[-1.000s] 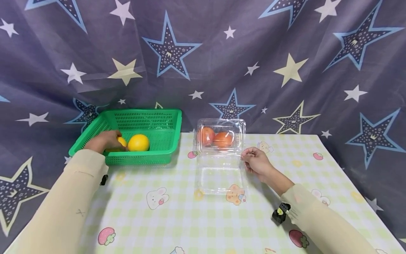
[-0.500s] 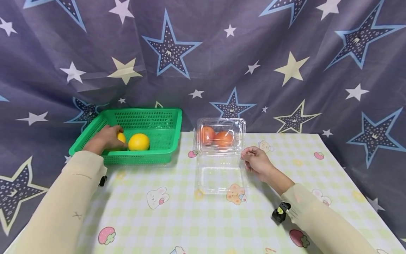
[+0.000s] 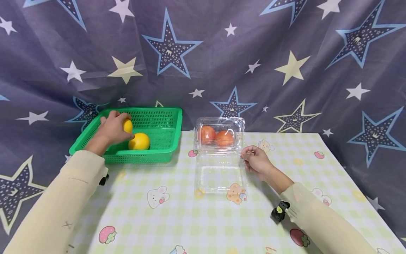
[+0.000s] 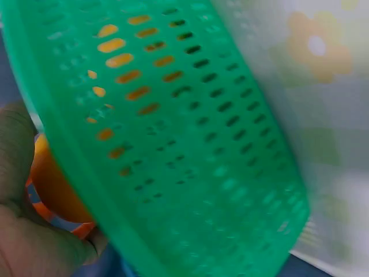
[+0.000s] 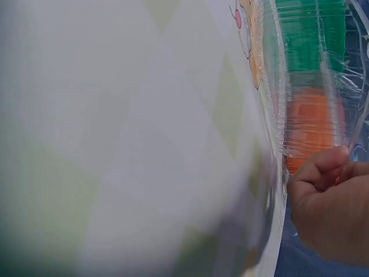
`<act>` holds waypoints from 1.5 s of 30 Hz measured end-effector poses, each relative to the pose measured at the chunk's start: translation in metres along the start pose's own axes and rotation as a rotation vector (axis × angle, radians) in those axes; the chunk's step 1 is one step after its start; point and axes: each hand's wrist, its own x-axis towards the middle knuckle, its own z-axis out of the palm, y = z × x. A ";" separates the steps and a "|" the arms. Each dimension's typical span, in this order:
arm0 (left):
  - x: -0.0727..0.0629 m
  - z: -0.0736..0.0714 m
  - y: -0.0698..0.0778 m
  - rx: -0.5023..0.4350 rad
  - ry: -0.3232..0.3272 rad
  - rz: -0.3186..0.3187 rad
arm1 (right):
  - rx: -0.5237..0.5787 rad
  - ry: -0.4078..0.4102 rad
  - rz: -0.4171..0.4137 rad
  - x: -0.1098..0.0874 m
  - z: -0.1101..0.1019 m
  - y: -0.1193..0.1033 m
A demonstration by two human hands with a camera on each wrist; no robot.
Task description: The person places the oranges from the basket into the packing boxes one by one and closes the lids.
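Observation:
My left hand (image 3: 112, 131) grips a round yellow-orange fruit, an orange (image 3: 128, 125) by its look, over the green basket (image 3: 155, 157). A second orange (image 3: 139, 141) rests inside near the front wall. In the left wrist view, the thumb and palm show beside the held orange (image 4: 57, 187), partly behind the basket's slotted wall (image 4: 190, 173). A clear plastic clamshell box (image 3: 220, 154) lies unfolded on the table, with two reddish-orange fruits (image 3: 224, 138) in its far half. My right hand (image 3: 257, 163) pinches the box's right edge near the fold, also seen in the right wrist view (image 5: 331, 210).
A checked tablecloth (image 3: 177, 225) with cartoon prints covers the table. Behind it hangs a dark star-patterned cloth (image 3: 203, 35), close to the basket and box. The table's right edge slopes away beyond my right arm.
My left hand has risen from low in the basket, lifting the orange up and slightly right. My right hand stays at the box's edge; the box has not moved noticeably.

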 end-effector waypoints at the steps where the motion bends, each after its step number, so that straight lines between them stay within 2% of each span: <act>1: -0.001 -0.002 0.004 0.000 0.005 0.008 | -0.002 -0.001 0.002 0.000 0.000 0.000; 6: -0.005 -0.010 0.026 -0.005 0.055 0.081 | -0.006 -0.006 0.012 0.000 0.001 -0.001; 11: -0.011 -0.012 0.054 -0.011 0.116 0.161 | -0.019 -0.002 0.022 0.000 0.002 -0.004; 21: -0.024 0.000 0.117 0.006 0.161 0.369 | -0.007 -0.002 0.026 0.000 0.003 -0.002; 30: -0.044 0.020 0.164 0.032 0.113 0.518 | 0.001 -0.001 0.023 0.000 0.005 -0.003; 36: -0.051 0.036 0.185 0.082 0.111 0.610 | 0.008 0.000 0.023 0.001 0.009 -0.004; 39: -0.052 0.044 0.193 0.079 0.102 0.627 | 0.009 0.002 0.028 0.000 0.009 -0.004; 45: -0.058 0.062 0.205 0.018 0.013 0.650 | 0.010 -0.004 0.024 0.000 0.010 -0.003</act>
